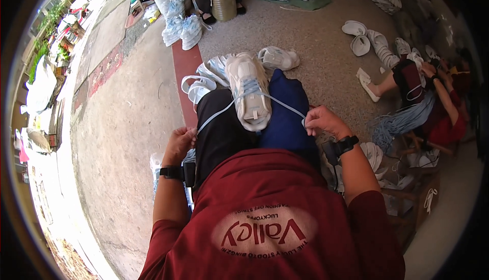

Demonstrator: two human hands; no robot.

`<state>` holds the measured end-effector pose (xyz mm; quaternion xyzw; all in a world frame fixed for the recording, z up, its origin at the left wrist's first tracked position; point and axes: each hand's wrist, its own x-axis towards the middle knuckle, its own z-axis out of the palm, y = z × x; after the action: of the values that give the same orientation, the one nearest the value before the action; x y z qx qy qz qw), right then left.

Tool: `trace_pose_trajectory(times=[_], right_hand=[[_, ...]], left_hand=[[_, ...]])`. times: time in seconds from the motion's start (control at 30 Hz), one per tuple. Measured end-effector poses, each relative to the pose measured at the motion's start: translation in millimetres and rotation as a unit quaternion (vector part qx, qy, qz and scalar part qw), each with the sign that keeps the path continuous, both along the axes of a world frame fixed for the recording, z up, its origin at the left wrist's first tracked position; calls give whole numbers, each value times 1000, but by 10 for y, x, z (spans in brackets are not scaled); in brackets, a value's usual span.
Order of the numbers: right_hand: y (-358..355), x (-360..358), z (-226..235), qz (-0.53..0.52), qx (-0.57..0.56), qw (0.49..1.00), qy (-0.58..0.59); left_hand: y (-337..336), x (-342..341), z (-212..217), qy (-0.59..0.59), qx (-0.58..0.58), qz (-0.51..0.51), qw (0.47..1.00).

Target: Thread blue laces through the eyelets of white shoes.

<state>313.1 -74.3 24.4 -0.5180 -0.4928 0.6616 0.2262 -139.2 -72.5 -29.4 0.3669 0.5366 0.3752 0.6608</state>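
Observation:
A white sneaker (pixel 249 108) rests between my thighs, its toe pointing away from me. Light blue shoelace (pixel 250 86) crosses its upper in several rows. One free end of the lace runs out to each side. My left hand (pixel 182 141) pinches the left end beside my left knee. The right end is pinched in my right hand (pixel 322 121), above my blue-clad right thigh. Both ends are drawn outward, the left one fairly straight. Just past my knees lie another white shoe (pixel 278 58) and several pale shoe uppers (pixel 199 84).
Piles of laced pale shoes (pixel 182 29) stand at the far left, near a seated person's legs. More shoes lie on a green mat (pixel 305 1). At right, a co-worker in red (pixel 448 112) sits by a bundle of blue laces (pixel 402 119). White shoes (pixel 374 155) lie beside my right arm.

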Motion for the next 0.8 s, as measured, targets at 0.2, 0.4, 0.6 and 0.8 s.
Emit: trace_pose_trajectory(times=[0.2, 0.4, 0.6, 0.8], right_hand=[[846, -819, -374, 35, 317, 945, -73], [644, -780, -466, -231, 267, 924, 149], [431, -531, -370, -365, 320, 874, -31], [542, -692, -334, -177, 441, 802, -362]], left_hand=[[672, 999, 388, 56, 62, -254, 964], [795, 1182, 183, 127, 114, -195, 966], [760, 1188, 136, 106, 154, -158, 970], [696, 1182, 171, 128, 177, -158, 963]])
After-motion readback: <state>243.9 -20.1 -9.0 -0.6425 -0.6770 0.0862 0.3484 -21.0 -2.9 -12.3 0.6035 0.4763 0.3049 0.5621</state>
